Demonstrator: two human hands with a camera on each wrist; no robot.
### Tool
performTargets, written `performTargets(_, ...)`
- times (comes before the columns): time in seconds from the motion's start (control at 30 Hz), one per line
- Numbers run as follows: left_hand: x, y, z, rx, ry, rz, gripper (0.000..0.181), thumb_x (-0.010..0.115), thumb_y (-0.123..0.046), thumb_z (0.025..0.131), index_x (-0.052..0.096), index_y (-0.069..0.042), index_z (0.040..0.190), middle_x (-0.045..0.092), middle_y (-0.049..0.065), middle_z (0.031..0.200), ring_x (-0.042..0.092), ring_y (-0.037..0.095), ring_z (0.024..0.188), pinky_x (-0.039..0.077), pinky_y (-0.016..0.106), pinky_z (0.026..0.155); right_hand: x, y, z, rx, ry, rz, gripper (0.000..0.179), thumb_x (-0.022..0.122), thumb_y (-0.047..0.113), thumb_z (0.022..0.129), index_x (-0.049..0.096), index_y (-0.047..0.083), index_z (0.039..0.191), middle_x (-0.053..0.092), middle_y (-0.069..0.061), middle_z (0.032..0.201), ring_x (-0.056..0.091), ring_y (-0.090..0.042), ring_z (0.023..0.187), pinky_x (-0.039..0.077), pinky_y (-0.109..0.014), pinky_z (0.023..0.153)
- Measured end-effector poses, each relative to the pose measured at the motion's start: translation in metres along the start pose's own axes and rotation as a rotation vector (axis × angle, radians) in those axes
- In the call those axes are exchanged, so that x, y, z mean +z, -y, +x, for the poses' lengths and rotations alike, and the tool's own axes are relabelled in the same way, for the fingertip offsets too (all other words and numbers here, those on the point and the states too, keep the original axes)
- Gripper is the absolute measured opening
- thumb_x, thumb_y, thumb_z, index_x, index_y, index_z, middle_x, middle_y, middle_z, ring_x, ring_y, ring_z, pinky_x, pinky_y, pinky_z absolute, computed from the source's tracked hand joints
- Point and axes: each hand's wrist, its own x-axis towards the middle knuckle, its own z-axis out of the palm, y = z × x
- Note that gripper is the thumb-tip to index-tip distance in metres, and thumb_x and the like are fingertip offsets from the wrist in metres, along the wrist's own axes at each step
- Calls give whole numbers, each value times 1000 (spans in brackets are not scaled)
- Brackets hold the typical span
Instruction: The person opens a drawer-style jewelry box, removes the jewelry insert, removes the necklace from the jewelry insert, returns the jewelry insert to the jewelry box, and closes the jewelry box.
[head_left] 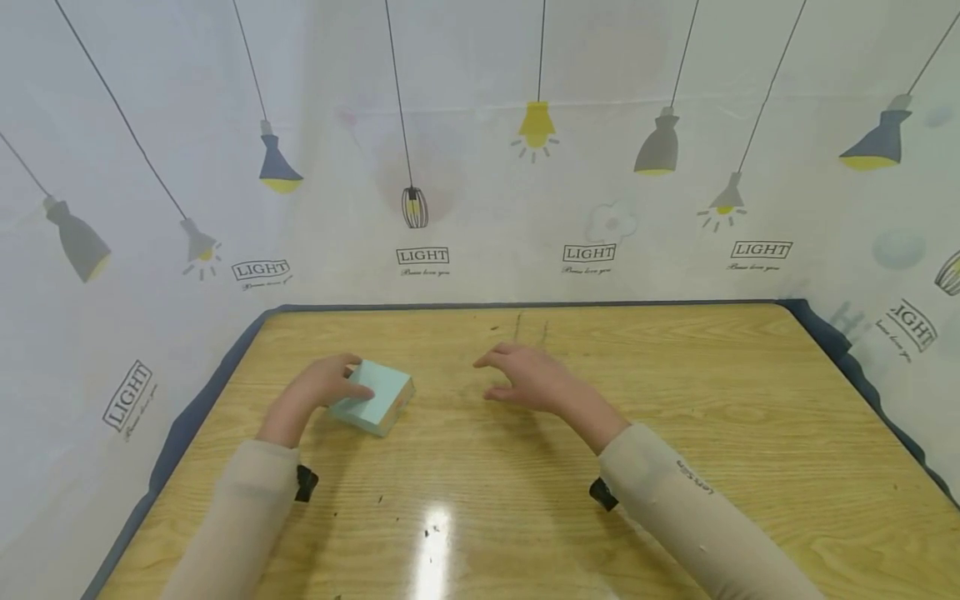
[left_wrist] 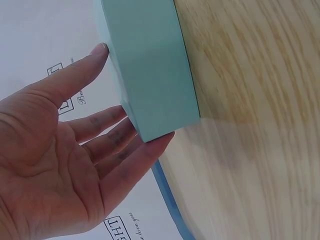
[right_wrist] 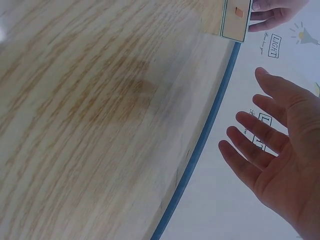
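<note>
A pale turquoise box (head_left: 378,392) sits at the left of the wooden table, turned at an angle. My left hand (head_left: 318,392) holds its left end. The thumb lies over the top face, and the other fingers reach round the corner, their tips partly hidden behind the box. In the left wrist view, the box's plain side (left_wrist: 152,70) faces the camera above the palm. My right hand (head_left: 528,379) hovers over the middle of the table, fingers loosely bent and apart, touching nothing. The right wrist view shows the box's side (right_wrist: 235,20) with a small orange mark.
The wooden table (head_left: 675,417) has a dark blue border (head_left: 525,306) along its edges. A white cloth (head_left: 487,208) printed with hanging lamps and lettering encloses the back and sides. Small dark marks dot the tabletop near its front, beside a bright reflection.
</note>
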Motion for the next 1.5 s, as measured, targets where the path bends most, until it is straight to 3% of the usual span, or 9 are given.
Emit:
performTargets(0.73,26,-41,13,54,16,-50,73,73,-31,91,40,0,149,51,28,144,56,41,126,62,39,84,13,2,2,-21,-30,33,54,69,44,92,60,16,136,61,-7,138,57,-27,128,47,-45,112)
performTargets(1.5,44,-76,17,85,0,-118,67,72,-24,92,43,-2,147,55,25,142,60,37,123,63,35,81,24,1,0,12,-2,45,58,72,46,89,62,9,133,62,-9,137,58,-28,127,50,-45,109)
